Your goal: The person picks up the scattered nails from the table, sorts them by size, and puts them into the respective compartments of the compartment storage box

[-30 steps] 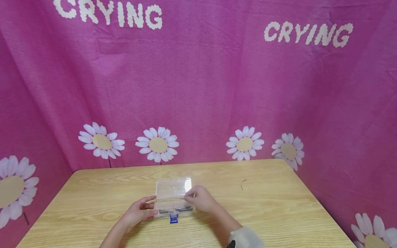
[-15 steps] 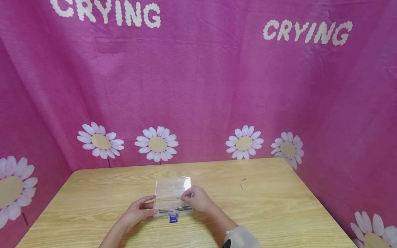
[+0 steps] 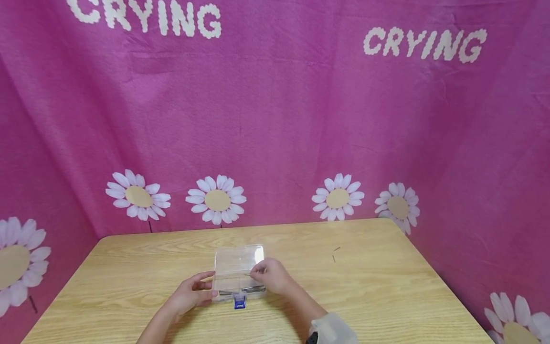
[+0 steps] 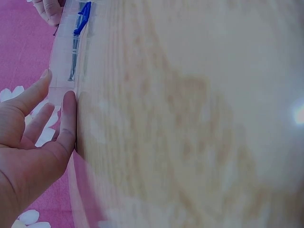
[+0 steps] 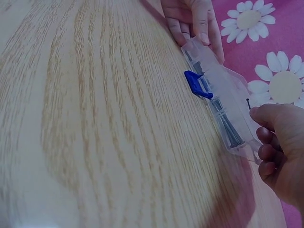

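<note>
Clear plastic makes up the small compartmented box point(image 3: 238, 274), which sits on the pale wood-grain table point(image 3: 386, 286) at about six o'clock from the table's middle, near the front edge, its lid lying open toward twelve o'clock. A blue clasp point(image 3: 239, 302) hangs at the box's front wall.

Over the last second the right hand point(image 3: 271, 276) has slid a little toward nine o'clock, from the box's three o'clock rim to just over the compartments, and the thin dark nail point(image 3: 248, 274) pinched between its thumb and fingertips has come with it. I judge that the nail is about to be set into a compartment, though it is not yet released. The left hand point(image 3: 192, 292) has not shifted: it rests at the box's nine o'clock side, fingers fairly straight and relaxed, thumb and fingertips touching the wall and steadying it, holding nothing.

Two tiny dark nails point(image 3: 335, 254) lie loose on the table at about two o'clock from the box, well apart from both hands; only the head view shows them, along with the pink daisy-printed cloth point(image 3: 275, 119) behind.

The right wrist view adds what the head view blurs: several grey metal nails point(image 5: 227, 127) already lying in the near compartments, and the pinched nail's tip point(image 5: 248, 102) standing above the curled fingers. The left wrist view shows the left hand's fingers point(image 4: 69, 114) laid flat against the box's end point(image 4: 64, 66), with the clasp point(image 4: 83, 16) farther along.
</note>
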The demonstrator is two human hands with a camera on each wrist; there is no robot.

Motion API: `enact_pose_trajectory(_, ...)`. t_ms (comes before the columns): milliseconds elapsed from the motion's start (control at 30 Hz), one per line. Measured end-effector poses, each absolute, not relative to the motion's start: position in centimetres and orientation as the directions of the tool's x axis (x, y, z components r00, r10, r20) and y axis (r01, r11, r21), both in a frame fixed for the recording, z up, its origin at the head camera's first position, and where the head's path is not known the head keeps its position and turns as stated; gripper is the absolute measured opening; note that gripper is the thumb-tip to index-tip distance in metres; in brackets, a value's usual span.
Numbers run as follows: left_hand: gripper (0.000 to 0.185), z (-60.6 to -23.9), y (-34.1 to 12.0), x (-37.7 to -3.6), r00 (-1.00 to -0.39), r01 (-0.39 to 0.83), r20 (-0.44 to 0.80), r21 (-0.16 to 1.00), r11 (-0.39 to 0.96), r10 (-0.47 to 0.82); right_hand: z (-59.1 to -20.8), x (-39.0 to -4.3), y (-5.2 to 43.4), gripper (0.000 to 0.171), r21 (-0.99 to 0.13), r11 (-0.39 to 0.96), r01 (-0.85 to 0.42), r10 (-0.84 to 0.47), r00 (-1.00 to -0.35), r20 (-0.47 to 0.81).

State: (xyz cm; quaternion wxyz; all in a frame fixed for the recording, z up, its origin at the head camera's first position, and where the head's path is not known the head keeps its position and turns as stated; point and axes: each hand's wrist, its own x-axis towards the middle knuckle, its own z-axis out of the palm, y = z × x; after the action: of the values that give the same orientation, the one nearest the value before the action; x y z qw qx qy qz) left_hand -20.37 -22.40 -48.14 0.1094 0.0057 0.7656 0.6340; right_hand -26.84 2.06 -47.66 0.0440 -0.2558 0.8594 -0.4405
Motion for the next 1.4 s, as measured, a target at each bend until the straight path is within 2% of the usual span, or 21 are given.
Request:
enact_pose_trajectory(600,0.069,-48.3,-22.5,-20.6,-0.976,-0.143,-0.172,0.970,0.198,0.134,-47.9,-27.6,3.3,0.015,-0.803,0.472,-0.365,-0.404,-0.899,0.171)
enact_pose_trajectory(800,0.069,-48.3,-22.5,-20.5,-0.976,-0.143,-0.171,0.970,0.196,0.135,-47.8,-27.9,5.0,0.017,-0.811,0.470,-0.348,-0.378,-0.910,0.171)
enact_pose_trajectory(1100,0.071,-48.3,-22.5,-20.5,-0.974,-0.143,-0.172,0.971,0.191,0.146,-48.0,-28.9,8.0,0.011,-0.800,0.504,-0.327,-0.318,-0.931,0.180)
enact_pose_trajectory(1400,0.070,-48.1,-22.5,-20.4,-0.978,-0.134,-0.163,0.969,0.206,0.131,-47.7,-29.3,11.5,0.010,-0.827,0.513,-0.228,-0.219,-0.967,0.131)
